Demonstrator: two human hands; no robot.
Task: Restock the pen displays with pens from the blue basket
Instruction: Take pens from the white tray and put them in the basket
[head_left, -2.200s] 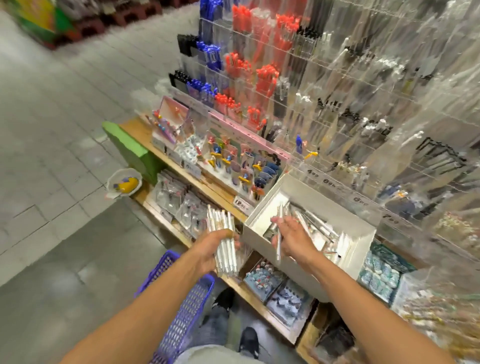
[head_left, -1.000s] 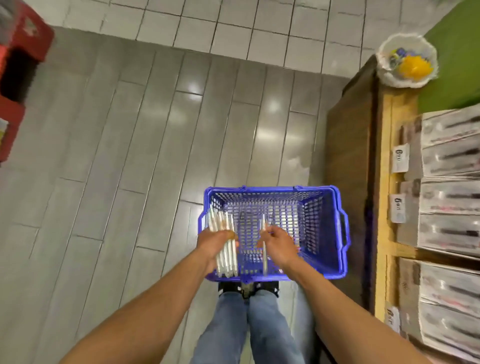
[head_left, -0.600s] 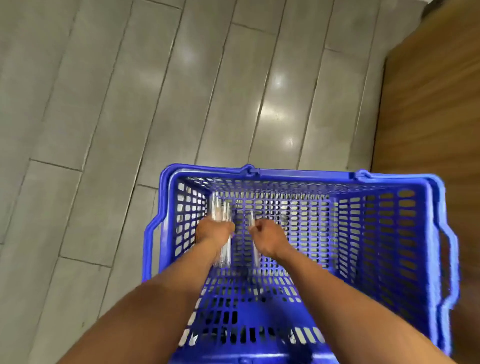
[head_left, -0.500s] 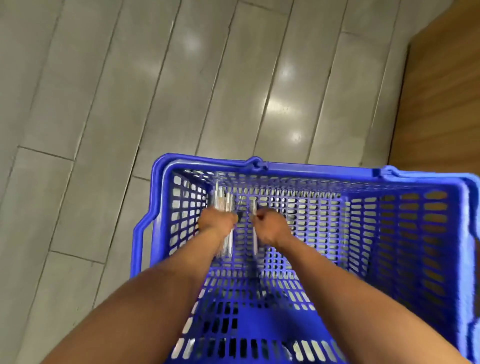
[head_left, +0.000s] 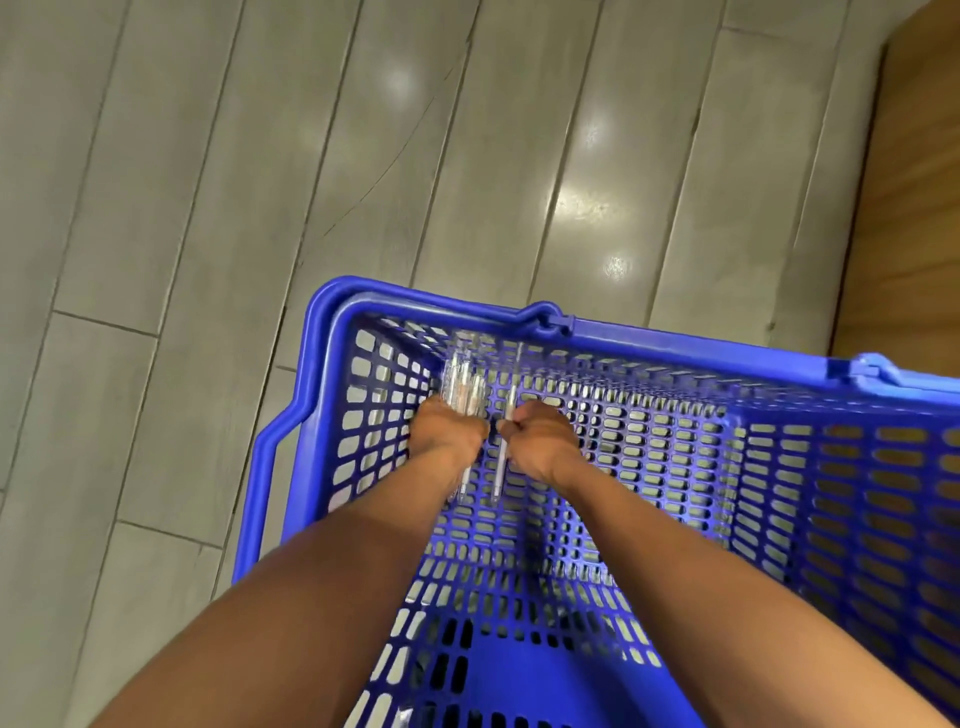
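I'm looking straight down into the blue basket (head_left: 332, 374), which sits on the grey plank floor (head_left: 182, 182) with a wooden panel (head_left: 914, 182) at the right edge. Both of my arms reach into it. My left hand (head_left: 447, 431) has its grip clamped around a bundle of clear pens (head_left: 462, 389), their ends poking out above and below the fist near the basket's far left corner. My right hand (head_left: 540, 436) sits just beside it, grip closed on a single pen (head_left: 511, 384) held lengthwise (slim and pale, details blurred). The two hands are close together, knuckles nearly touching. The rest of the basket's mesh bottom shows bare.
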